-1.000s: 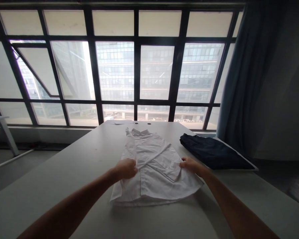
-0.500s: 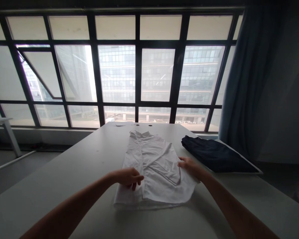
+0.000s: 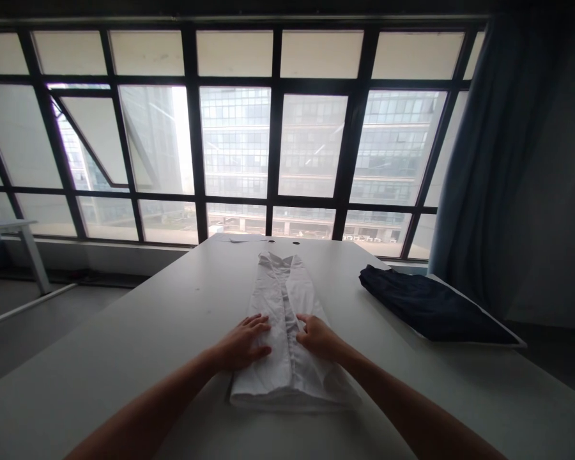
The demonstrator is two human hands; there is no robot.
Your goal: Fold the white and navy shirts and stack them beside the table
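Note:
A white shirt (image 3: 280, 377) lies lengthwise on the table, its collar at the far end and its hem towards me. Its right side is folded inward, forming a narrow strip with a wrinkled gap down the middle. My left hand (image 3: 243, 342) rests flat on the shirt's left part, fingers spread. Closed at the folded-over edge near the middle is my right hand (image 3: 319, 337), gripping the fabric; its curled fingers are partly hidden.
A folded dark navy garment (image 3: 431, 303) lies on a white board at the right of the white table (image 3: 172, 338). Windows with dark frames stand behind the table, and a blue curtain (image 3: 479, 191) hangs at the right. Another white table (image 3: 9, 225) is at the far left.
My right hand has brought the shirt's right side inward over its middle, so the shirt is narrower. My left hand has opened flat on the left part. The view has turned slightly left.

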